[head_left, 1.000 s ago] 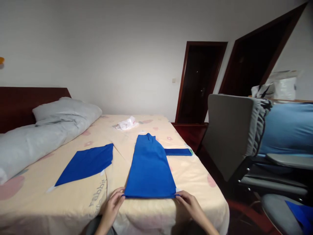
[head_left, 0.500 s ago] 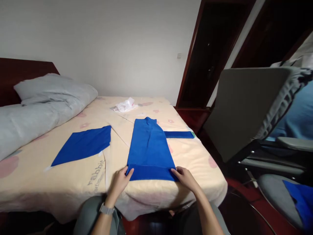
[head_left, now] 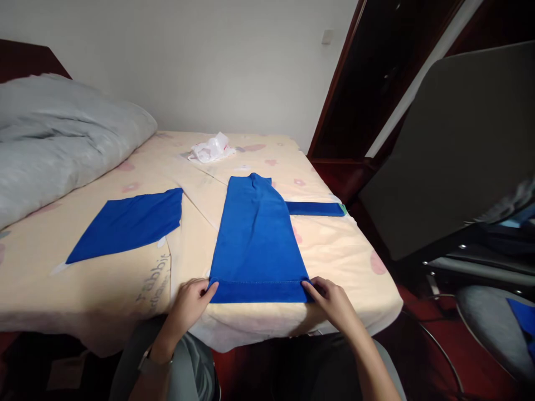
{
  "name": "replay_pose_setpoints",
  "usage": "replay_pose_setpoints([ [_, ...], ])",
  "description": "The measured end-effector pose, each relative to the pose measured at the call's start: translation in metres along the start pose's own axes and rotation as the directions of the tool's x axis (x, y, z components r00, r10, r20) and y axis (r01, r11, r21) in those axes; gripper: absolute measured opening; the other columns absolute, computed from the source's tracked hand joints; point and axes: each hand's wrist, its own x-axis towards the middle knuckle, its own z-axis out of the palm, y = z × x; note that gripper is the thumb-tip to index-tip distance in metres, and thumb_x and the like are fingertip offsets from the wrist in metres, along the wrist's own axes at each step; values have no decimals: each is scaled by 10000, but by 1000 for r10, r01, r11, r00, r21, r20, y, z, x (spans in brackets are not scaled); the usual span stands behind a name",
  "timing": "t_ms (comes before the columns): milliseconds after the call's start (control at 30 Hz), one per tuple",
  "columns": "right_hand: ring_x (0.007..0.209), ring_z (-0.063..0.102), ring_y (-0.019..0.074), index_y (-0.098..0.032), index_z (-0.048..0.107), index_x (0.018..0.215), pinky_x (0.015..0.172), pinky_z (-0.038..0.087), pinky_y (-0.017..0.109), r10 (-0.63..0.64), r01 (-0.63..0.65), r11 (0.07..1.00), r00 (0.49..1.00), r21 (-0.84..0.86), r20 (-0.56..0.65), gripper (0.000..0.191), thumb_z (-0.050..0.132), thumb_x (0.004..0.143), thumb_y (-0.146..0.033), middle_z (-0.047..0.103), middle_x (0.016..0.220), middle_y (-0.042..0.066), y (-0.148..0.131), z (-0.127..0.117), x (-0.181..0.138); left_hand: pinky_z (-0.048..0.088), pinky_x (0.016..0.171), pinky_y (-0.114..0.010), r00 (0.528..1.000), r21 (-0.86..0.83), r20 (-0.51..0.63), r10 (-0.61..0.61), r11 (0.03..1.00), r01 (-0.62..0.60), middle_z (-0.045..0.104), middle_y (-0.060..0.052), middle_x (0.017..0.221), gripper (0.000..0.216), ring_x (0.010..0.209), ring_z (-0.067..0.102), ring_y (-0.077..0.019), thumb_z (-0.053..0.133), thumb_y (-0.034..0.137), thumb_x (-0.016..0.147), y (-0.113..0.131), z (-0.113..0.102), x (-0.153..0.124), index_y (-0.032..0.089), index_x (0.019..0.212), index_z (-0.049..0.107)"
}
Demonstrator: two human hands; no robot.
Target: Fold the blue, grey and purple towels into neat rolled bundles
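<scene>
A long blue fabric piece point(head_left: 257, 234) lies flat on the bed, narrower at its far end. Across its near edge runs a band point(head_left: 259, 292) with a line of stitches along the top. My left hand point(head_left: 193, 299) pinches the left end of this band between thumb and fingers. At the right end, my right hand point(head_left: 330, 298) grips the cloth the same way, thumb on top. A narrow blue strip point(head_left: 315, 209) sticks out from the right side of the piece. To the left lies a separate blue fabric piece point(head_left: 129, 223), touched by neither hand.
A crumpled white plastic bag point(head_left: 212, 148) lies toward the far side of the bed point(head_left: 359, 262). A grey quilt point(head_left: 71, 133) is heaped at the left. On the right stands a dark chair point(head_left: 451, 156), with more blue cloth point(head_left: 522, 317) on a grey surface near it.
My view has tilted down and come closer. Both hands keep hold of the band's ends, and my left fingers are now more curled. The stitch line shows more clearly.
</scene>
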Motion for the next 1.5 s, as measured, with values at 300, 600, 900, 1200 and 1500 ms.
replay_pose_setpoints([
  [300, 829, 613, 279, -221, 665, 876, 751, 459, 380, -72, 49, 957, 995, -287, -68, 294, 541, 928, -483, 687, 856, 79, 15, 6, 2, 461, 732, -292, 997, 75, -32, 77, 994, -74, 625, -24, 839, 98, 781, 597, -179, 518, 269, 879, -6, -1, -2, 216, 937, 577],
  [600, 1089, 557, 256, -249, 636, 1059, 932, 447, 412, -434, 427, 858, 900, -286, 44, 185, 505, 934, -209, 619, 1148, 76, -20, -5, -11, 459, 969, -332, 902, 90, 53, 428, 898, -431, 671, -31, 1129, 352, 1076, 605, -189, 443, 64, 841, 6, -10, -7, 242, 1036, 675],
  [900, 1072, 609, 228, -257, 620, 1109, 946, 479, 379, -231, 237, 970, 969, -63, 87, 207, 499, 940, -253, 665, 1137, 40, -4, -2, -2, 466, 995, -340, 943, 25, 76, 325, 945, -327, 683, -32, 1131, 247, 1102, 609, -204, 524, 178, 859, -12, -13, -4, 248, 1036, 680],
  [1200, 961, 658, 258, -216, 632, 1078, 842, 509, 349, 16, -5, 990, 997, 140, -78, 351, 494, 943, -510, 695, 1046, 75, 0, 6, 10, 509, 700, -257, 995, -211, -78, -61, 977, 44, 666, -29, 842, 302, 802, 646, -186, 506, 471, 929, -10, -4, 2, 197, 1001, 610],
  [1500, 663, 653, 207, -248, 630, 1075, 615, 478, 280, 97, -97, 995, 995, 33, -12, 335, 539, 911, -527, 711, 816, 17, 6, 1, -1, 422, 593, -236, 999, -105, -21, 27, 994, -29, 481, 51, 601, 225, 552, 503, -125, 536, 407, 917, -5, -4, -3, 212, 994, 617],
])
